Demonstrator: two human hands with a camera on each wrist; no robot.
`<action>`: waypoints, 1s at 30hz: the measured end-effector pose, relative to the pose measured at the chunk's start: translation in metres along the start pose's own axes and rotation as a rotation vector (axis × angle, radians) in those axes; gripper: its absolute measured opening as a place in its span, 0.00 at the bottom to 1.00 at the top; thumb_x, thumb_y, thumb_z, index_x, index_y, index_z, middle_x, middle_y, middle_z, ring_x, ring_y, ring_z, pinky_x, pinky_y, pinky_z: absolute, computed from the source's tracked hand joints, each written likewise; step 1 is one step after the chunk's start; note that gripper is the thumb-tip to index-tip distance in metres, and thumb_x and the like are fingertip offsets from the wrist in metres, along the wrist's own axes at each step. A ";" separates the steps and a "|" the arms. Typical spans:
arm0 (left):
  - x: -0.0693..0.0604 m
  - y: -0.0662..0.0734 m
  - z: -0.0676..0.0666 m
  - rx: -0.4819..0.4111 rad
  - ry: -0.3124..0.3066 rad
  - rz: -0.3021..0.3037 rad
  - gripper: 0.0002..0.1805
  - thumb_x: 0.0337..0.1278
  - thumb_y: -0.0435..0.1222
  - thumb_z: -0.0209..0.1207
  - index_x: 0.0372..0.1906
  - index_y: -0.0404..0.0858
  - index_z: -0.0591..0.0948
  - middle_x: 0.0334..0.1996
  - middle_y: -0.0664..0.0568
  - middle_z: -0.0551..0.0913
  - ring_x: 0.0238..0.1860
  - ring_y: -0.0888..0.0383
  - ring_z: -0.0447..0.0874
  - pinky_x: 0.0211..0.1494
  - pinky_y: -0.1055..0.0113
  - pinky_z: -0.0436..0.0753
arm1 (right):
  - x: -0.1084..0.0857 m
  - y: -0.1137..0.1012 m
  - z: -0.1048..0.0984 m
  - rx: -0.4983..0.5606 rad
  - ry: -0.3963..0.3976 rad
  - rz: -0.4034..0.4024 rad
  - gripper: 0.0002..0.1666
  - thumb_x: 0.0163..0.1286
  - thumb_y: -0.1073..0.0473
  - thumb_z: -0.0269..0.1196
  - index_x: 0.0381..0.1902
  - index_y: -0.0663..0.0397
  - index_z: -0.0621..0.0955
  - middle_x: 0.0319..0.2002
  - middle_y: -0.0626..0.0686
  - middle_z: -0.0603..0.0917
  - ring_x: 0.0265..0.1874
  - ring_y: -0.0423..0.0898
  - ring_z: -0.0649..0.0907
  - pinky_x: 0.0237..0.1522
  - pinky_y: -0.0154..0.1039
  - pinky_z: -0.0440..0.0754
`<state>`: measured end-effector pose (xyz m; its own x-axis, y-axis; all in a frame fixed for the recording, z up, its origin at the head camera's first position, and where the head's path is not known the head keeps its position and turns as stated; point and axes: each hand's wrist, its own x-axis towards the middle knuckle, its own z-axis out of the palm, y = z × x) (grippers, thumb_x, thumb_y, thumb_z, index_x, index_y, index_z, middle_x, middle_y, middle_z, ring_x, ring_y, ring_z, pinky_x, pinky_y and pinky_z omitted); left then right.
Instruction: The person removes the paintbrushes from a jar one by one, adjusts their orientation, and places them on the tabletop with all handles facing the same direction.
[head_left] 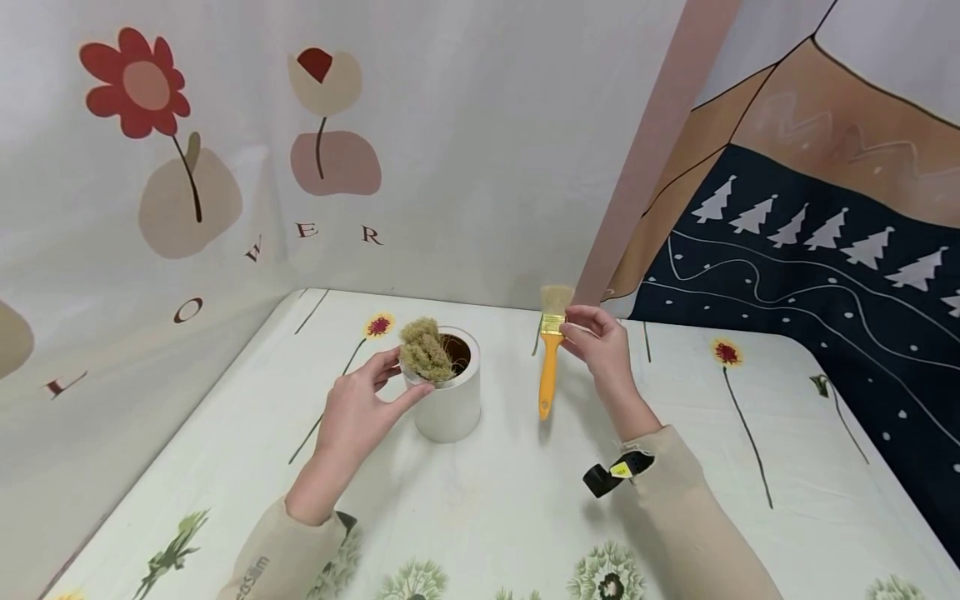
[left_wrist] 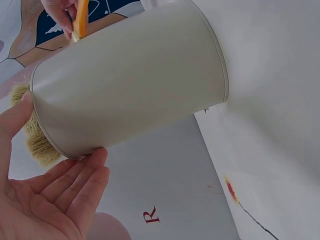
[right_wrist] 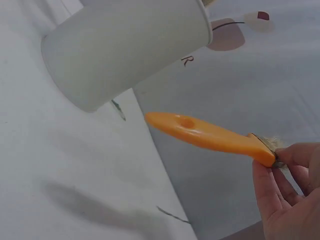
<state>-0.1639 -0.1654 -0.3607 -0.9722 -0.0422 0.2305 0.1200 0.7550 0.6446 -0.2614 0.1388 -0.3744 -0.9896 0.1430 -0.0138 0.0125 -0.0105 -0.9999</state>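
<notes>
A white canister [head_left: 447, 412] stands on the flower-printed table [head_left: 480, 508].

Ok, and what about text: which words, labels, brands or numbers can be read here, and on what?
"L O W E R": spaced letters on the pale wall cloth.
"Slim": grey lettering on the left sleeve; the letters before it are unclear.
Yellow label on the black wrist device: too small to read.
White pot and paintbrush: no lettering shows.
</notes>
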 end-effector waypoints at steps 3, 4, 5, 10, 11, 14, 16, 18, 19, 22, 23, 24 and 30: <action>0.000 0.001 0.000 -0.005 -0.002 -0.004 0.41 0.53 0.55 0.70 0.67 0.37 0.74 0.56 0.39 0.85 0.56 0.40 0.85 0.73 0.41 0.68 | 0.002 0.008 0.001 -0.014 -0.003 0.045 0.22 0.71 0.67 0.62 0.61 0.57 0.78 0.57 0.55 0.81 0.44 0.35 0.84 0.46 0.29 0.87; 0.000 0.001 0.000 -0.006 -0.002 -0.005 0.41 0.53 0.55 0.70 0.67 0.37 0.74 0.56 0.39 0.85 0.56 0.40 0.85 0.72 0.41 0.69 | 0.003 0.011 0.002 -0.016 -0.004 0.059 0.22 0.71 0.68 0.62 0.62 0.57 0.78 0.58 0.57 0.81 0.45 0.36 0.84 0.47 0.29 0.87; 0.000 0.001 -0.001 -0.007 -0.001 -0.006 0.41 0.53 0.55 0.70 0.67 0.37 0.74 0.56 0.39 0.85 0.56 0.40 0.85 0.71 0.41 0.70 | 0.003 0.013 0.002 -0.021 -0.004 0.072 0.22 0.71 0.67 0.62 0.63 0.57 0.78 0.59 0.58 0.80 0.46 0.36 0.84 0.47 0.30 0.87; 0.000 0.000 0.000 -0.001 0.000 -0.006 0.41 0.53 0.55 0.70 0.67 0.37 0.74 0.56 0.39 0.84 0.55 0.40 0.85 0.71 0.40 0.69 | 0.005 0.029 0.004 -0.053 0.005 0.117 0.23 0.71 0.68 0.61 0.63 0.56 0.78 0.58 0.57 0.80 0.49 0.40 0.82 0.48 0.30 0.87; 0.000 0.000 0.000 0.000 0.000 -0.006 0.41 0.53 0.55 0.70 0.67 0.37 0.74 0.56 0.39 0.84 0.55 0.40 0.85 0.72 0.40 0.68 | 0.006 0.032 0.004 -0.063 0.005 0.124 0.23 0.71 0.68 0.62 0.63 0.56 0.78 0.58 0.57 0.79 0.49 0.41 0.81 0.47 0.30 0.87; 0.000 -0.001 0.001 0.004 0.001 -0.003 0.41 0.53 0.55 0.70 0.67 0.36 0.74 0.56 0.38 0.84 0.55 0.40 0.85 0.73 0.40 0.66 | 0.007 0.043 0.004 -0.098 0.001 0.139 0.22 0.70 0.68 0.62 0.62 0.58 0.78 0.57 0.59 0.80 0.47 0.42 0.82 0.44 0.27 0.87; -0.001 -0.001 0.001 0.003 0.002 -0.002 0.41 0.53 0.54 0.70 0.68 0.36 0.74 0.56 0.38 0.84 0.55 0.40 0.85 0.73 0.39 0.66 | 0.008 0.050 0.004 -0.127 -0.001 0.148 0.22 0.70 0.69 0.62 0.61 0.59 0.79 0.57 0.60 0.80 0.47 0.42 0.82 0.41 0.25 0.86; -0.001 -0.001 0.001 0.001 0.001 0.000 0.41 0.53 0.54 0.70 0.68 0.36 0.74 0.56 0.38 0.84 0.55 0.40 0.85 0.72 0.40 0.68 | 0.008 0.055 0.002 -0.161 0.002 0.151 0.21 0.70 0.68 0.62 0.61 0.59 0.79 0.58 0.61 0.80 0.47 0.44 0.81 0.39 0.23 0.85; -0.001 -0.001 0.001 0.000 0.001 0.001 0.41 0.53 0.55 0.70 0.68 0.36 0.74 0.56 0.38 0.84 0.56 0.40 0.85 0.71 0.40 0.71 | 0.009 0.057 0.002 -0.176 0.005 0.153 0.21 0.70 0.68 0.62 0.60 0.59 0.79 0.58 0.61 0.80 0.48 0.45 0.81 0.39 0.22 0.84; 0.000 -0.002 0.002 -0.003 0.003 0.002 0.41 0.53 0.54 0.70 0.68 0.36 0.74 0.57 0.39 0.84 0.56 0.40 0.85 0.70 0.40 0.72 | 0.009 0.061 0.000 -0.237 0.012 0.143 0.20 0.70 0.67 0.62 0.60 0.58 0.80 0.58 0.61 0.80 0.51 0.48 0.81 0.40 0.23 0.84; -0.001 -0.002 0.002 -0.003 0.003 0.002 0.41 0.53 0.54 0.70 0.68 0.36 0.73 0.57 0.39 0.84 0.56 0.39 0.85 0.70 0.40 0.71 | 0.010 0.061 -0.001 -0.256 0.013 0.140 0.20 0.70 0.67 0.62 0.59 0.58 0.80 0.58 0.61 0.80 0.52 0.49 0.81 0.42 0.24 0.85; 0.000 -0.002 0.002 -0.003 0.004 0.003 0.41 0.53 0.54 0.70 0.68 0.36 0.73 0.57 0.39 0.84 0.56 0.39 0.85 0.70 0.40 0.72 | 0.010 0.062 -0.002 -0.272 0.013 0.140 0.19 0.70 0.67 0.62 0.59 0.57 0.80 0.58 0.61 0.80 0.53 0.50 0.81 0.43 0.26 0.86; -0.001 -0.002 0.002 -0.008 0.003 -0.001 0.41 0.53 0.54 0.70 0.68 0.37 0.74 0.57 0.39 0.84 0.56 0.40 0.85 0.66 0.42 0.77 | 0.012 0.066 -0.009 -0.357 -0.018 0.139 0.18 0.69 0.67 0.63 0.56 0.60 0.81 0.53 0.63 0.82 0.47 0.48 0.84 0.44 0.31 0.88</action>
<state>-0.1638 -0.1657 -0.3635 -0.9716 -0.0447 0.2324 0.1211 0.7500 0.6503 -0.2710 0.1482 -0.4404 -0.9773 0.1471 -0.1525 0.1927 0.3172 -0.9286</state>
